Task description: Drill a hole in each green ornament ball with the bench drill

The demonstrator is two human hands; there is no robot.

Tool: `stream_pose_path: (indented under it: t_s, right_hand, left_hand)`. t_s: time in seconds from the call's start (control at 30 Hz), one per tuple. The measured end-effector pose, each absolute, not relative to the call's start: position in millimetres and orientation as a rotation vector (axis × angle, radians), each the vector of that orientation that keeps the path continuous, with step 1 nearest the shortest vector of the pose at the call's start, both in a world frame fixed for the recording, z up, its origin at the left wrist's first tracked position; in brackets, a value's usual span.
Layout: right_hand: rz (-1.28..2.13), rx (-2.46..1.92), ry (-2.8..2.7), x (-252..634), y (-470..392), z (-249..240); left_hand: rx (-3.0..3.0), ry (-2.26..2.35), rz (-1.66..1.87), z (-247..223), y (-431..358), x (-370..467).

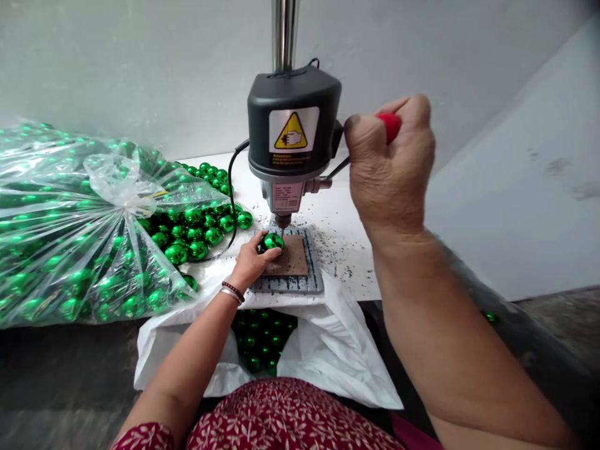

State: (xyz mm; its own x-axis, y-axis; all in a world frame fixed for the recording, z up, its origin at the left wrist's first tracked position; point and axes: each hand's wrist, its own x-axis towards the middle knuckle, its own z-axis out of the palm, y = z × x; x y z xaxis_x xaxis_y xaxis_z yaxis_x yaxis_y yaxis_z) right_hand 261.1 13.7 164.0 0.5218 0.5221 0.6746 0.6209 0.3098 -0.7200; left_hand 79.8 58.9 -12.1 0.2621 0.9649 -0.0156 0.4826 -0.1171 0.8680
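Note:
My left hand (253, 259) grips a shiny green ball (272, 242) between thumb and fingers. It holds the ball beside the thin bit (282, 232) of a small drill press (294, 119); whether ball and bit touch I cannot tell. Below lies a brown board (295, 256) on the grey slotted base plate (316, 284). Raised at the right of the press, my right hand (391, 162) is wrapped round the red knob (390, 127) of its feed lever. A yellow warning label (294, 131) faces me on the black motor housing.
A clear plastic bag (117, 212) full of green balls fills the left, with loose balls (192, 234) beside it. Dark shavings litter the white table (347, 250). In front, an open white sack (328, 356) holds more balls. A black cable (230, 194) hangs left of the press.

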Motion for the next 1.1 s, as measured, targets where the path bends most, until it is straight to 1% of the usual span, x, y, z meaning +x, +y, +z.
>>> stream_pose_path:
  t_s: [0.27, 0.43, 0.73, 0.87, 1.1]
  right_hand:
    - [0.026, -1.418, -1.017, 252, 8, 176]
    - [0.024, -1.366, -1.022, 253, 9, 174]
    - [-0.081, -1.334, -1.157, 262, 11, 160]
    - [-0.147, -1.275, -1.158, 265, 10, 152]
    - [-0.137, -1.311, -1.152, 259, 4, 146]
  left_hand:
    - [2.107, 1.491, 0.629, -9, 53, 85]
    - [2.334, 1.412, 0.56, -6, 43, 85]
    - [2.097, 1.396, 0.644, -10, 42, 96]
    - [2.063, 1.468, 0.619, -9, 42, 101]
    - [2.077, 1.506, 0.565, -6, 41, 99]
